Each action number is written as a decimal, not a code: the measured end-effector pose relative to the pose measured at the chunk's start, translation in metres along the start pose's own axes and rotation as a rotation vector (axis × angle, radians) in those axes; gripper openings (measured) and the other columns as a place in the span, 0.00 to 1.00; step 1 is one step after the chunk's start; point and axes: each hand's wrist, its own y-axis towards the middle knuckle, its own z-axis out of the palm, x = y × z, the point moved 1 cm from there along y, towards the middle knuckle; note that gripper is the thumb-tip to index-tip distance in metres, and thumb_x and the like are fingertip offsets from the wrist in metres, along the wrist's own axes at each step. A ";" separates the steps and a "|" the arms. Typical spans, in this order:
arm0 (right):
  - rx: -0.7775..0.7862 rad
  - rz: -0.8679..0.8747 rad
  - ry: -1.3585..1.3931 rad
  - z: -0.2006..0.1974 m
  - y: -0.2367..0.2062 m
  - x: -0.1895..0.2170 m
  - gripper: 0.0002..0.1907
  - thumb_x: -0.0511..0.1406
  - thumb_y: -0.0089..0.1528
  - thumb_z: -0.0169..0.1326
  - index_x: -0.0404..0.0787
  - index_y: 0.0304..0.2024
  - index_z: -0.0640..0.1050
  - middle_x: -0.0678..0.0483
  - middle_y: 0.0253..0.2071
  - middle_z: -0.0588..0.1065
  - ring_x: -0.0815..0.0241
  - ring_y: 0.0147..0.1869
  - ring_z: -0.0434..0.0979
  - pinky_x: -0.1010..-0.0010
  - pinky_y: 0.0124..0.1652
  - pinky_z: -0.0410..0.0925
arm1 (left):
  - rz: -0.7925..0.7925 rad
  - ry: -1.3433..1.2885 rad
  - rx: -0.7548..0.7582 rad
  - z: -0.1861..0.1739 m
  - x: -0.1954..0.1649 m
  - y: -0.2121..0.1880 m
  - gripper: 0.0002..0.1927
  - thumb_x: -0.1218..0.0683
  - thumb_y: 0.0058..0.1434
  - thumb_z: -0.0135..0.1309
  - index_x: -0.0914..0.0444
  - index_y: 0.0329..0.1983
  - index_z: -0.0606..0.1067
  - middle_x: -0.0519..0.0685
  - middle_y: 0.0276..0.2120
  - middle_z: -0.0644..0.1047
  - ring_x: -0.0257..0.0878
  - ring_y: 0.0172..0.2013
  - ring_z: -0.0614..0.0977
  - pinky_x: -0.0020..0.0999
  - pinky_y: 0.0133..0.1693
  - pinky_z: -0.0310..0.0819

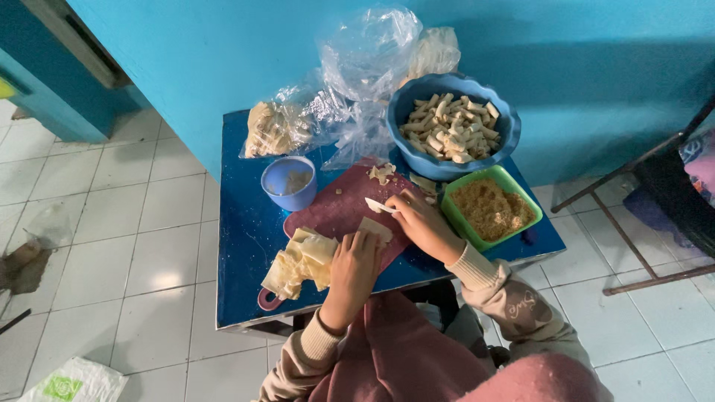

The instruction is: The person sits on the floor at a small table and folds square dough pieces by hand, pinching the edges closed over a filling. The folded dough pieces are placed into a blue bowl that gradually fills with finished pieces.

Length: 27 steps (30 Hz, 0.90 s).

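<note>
On the blue table (246,253) a red board (335,212) carries pale wrappers (302,260). I judge I'm mid-wrap: my left hand (354,272) presses a sheet (375,228) flat, fingers spread; my right hand (424,223) pinches a small knife (378,206).

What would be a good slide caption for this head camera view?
Left hand presses a pale wrapper on a maroon cutting board while right hand holds a small white piece.

Clear plastic bags (350,82) bunched at the desk's (246,246) far edge; white packet with green label (74,382) on the floor.
</note>
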 end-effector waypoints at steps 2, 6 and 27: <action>0.060 0.019 0.045 -0.002 0.000 0.005 0.11 0.27 0.65 0.53 0.39 0.49 0.73 0.47 0.44 0.72 0.45 0.44 0.76 0.59 0.41 0.69 | 0.008 -0.028 -0.016 -0.003 0.000 -0.003 0.10 0.57 0.61 0.56 0.63 0.45 0.77 0.50 0.43 0.77 0.48 0.45 0.78 0.42 0.46 0.74; 0.058 -0.197 -0.014 -0.003 -0.001 0.016 0.18 0.26 0.61 0.52 0.40 0.54 0.75 0.47 0.44 0.71 0.48 0.46 0.77 0.60 0.41 0.70 | 0.020 -0.048 0.005 -0.011 -0.002 -0.004 0.11 0.58 0.61 0.56 0.64 0.46 0.77 0.50 0.44 0.77 0.47 0.45 0.79 0.40 0.43 0.77; -0.038 0.065 0.077 0.007 -0.001 0.001 0.11 0.32 0.65 0.53 0.37 0.50 0.74 0.46 0.44 0.74 0.46 0.45 0.79 0.59 0.41 0.70 | 0.008 -0.074 0.029 -0.020 -0.005 -0.003 0.08 0.58 0.62 0.55 0.62 0.44 0.78 0.48 0.44 0.79 0.45 0.46 0.81 0.39 0.40 0.79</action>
